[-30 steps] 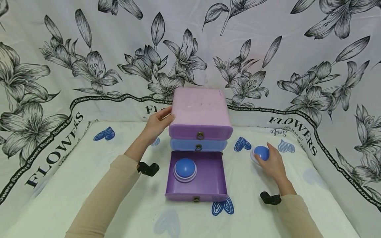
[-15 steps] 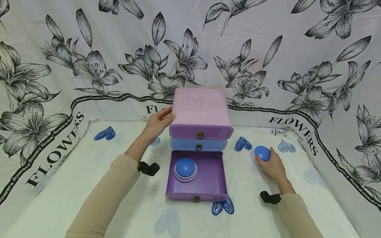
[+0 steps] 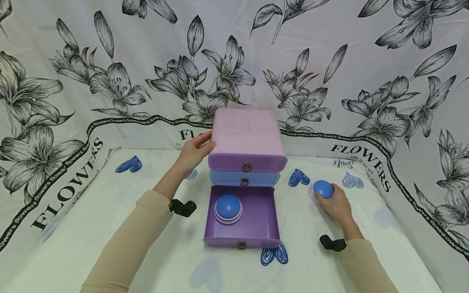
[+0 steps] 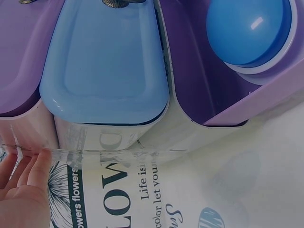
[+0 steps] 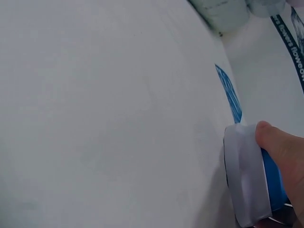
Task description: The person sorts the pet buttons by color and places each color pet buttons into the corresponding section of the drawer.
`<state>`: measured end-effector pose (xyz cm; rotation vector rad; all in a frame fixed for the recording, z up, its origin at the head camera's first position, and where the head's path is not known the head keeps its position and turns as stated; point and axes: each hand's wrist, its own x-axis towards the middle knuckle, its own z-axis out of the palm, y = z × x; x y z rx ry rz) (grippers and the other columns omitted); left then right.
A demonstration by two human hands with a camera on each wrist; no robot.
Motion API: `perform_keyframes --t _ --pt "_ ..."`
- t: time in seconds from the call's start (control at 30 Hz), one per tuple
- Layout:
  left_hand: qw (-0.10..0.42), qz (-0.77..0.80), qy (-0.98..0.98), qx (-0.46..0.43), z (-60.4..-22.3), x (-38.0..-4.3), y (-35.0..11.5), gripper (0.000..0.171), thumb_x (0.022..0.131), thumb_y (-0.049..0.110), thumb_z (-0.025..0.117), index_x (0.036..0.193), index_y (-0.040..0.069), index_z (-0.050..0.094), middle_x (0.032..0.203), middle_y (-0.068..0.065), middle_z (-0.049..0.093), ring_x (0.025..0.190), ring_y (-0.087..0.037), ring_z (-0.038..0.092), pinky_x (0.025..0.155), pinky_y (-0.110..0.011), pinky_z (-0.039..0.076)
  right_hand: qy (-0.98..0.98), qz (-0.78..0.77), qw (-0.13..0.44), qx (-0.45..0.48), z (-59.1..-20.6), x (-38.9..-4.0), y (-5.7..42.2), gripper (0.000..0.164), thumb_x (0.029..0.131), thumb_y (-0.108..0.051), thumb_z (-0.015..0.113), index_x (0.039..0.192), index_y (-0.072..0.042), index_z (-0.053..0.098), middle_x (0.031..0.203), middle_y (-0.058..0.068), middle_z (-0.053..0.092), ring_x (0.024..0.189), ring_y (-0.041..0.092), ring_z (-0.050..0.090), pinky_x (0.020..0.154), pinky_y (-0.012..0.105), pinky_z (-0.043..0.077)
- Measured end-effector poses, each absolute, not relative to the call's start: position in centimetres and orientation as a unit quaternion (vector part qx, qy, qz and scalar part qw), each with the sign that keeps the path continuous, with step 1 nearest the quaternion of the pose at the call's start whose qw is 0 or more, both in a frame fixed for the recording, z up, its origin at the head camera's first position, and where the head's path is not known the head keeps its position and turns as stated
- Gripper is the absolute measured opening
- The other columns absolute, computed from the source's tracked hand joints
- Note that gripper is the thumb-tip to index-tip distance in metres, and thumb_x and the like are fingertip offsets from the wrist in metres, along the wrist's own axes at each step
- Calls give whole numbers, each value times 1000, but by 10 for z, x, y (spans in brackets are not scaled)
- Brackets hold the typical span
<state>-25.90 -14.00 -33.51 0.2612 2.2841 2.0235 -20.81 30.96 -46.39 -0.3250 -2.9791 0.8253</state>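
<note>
A small chest of drawers (image 3: 245, 132) stands mid-view, pink on top, with purple and blue drawer fronts. Its lowest purple drawer (image 3: 256, 215) is pulled out and holds a push button (image 3: 228, 206) with a blue dome and pale round base. My left hand (image 3: 192, 154) touches the upper left side of the chest, its fingers fairly straight; the left wrist view shows fingertips (image 4: 40, 164) against the pink side wall. Off to the right, my right hand (image 3: 335, 203) grips a second blue-domed push button (image 3: 323, 189) by its sides. In the right wrist view, my thumb presses its white base (image 5: 247, 175).
A white cloth with blue hearts (image 3: 298, 178) covers the surface. Behind hangs a flower-printed curtain (image 3: 234, 61), close to the back of the chest. The open drawer's front edge (image 3: 242, 243) juts toward me.
My right hand's raised fingers have come down around the push button's side, and the hand sits slightly lower. The left hand, chest and drawer look unmoved.
</note>
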Motion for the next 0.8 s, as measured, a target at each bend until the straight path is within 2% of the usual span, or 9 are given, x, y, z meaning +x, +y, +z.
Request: perform_keyframes --t 0.23,0.8 --pt "41 661 745 83 -335 -259 -140 56 91 30 58 141 18 39 146 -1 36 130 -19 40 105 -33 39 -958 271 21 -97 -461 -205 305 93 83 -51 61 139 12 21 134 37 32 120 52 36 99 62 33" --pt "41 661 744 87 -336 -261 -141 56 91 30 58 142 17 38 147 -1 35 131 -19 39 105 -34 38 -963 266 36 0 -429 -186 275 93 76 -48 70 136 10 30 131 34 40 116 50 42 93 63 38"
